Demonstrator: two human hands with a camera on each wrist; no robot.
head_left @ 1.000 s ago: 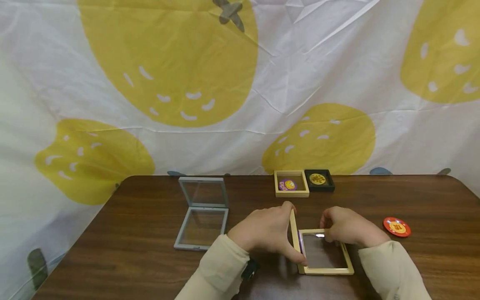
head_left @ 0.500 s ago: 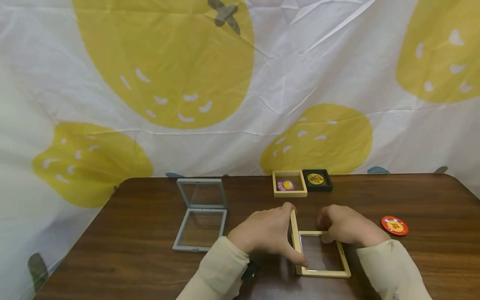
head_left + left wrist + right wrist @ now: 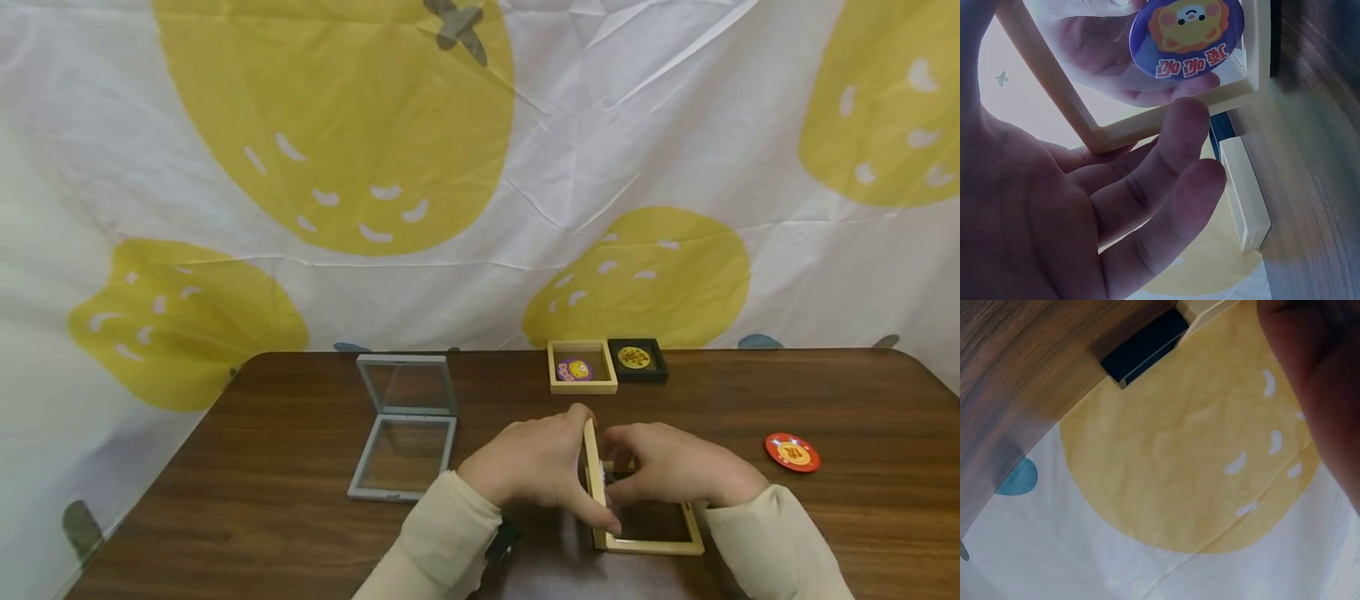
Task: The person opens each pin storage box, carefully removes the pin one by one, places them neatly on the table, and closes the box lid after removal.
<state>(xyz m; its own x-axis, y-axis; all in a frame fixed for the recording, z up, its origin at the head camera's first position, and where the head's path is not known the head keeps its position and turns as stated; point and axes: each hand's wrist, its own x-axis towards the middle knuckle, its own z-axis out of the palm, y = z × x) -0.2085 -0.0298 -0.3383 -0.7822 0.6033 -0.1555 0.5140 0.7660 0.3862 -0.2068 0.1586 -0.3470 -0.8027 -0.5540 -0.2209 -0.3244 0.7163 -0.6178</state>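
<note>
A cream-coloured hinged display frame (image 3: 652, 547) with clear film panes lies on the table, one half flat and the other half raised. My left hand (image 3: 525, 467) grips the raised half (image 3: 593, 462) between thumb and fingers, keeping it nearly upright. Through its film, the left wrist view shows a round purple badge (image 3: 1188, 37) with a yellow lion face and lettering. Behind that film, my right hand (image 3: 675, 467) pinches the badge by its edge, thumb and fingers curled around it. In the right wrist view only a blurred part of the right hand (image 3: 1310, 369) shows.
An open grey display frame (image 3: 402, 497) stands left of the hands. At the back are a wooden box frame (image 3: 583, 388) containing a purple badge and a black box frame (image 3: 663, 372) containing a yellow disc. A red badge (image 3: 792, 452) lies right. A lemon-print cloth (image 3: 420, 304) hangs behind.
My right hand has moved left, from the flat half's far edge to the badge at the raised half. The left hand keeps its grip on the frame.
</note>
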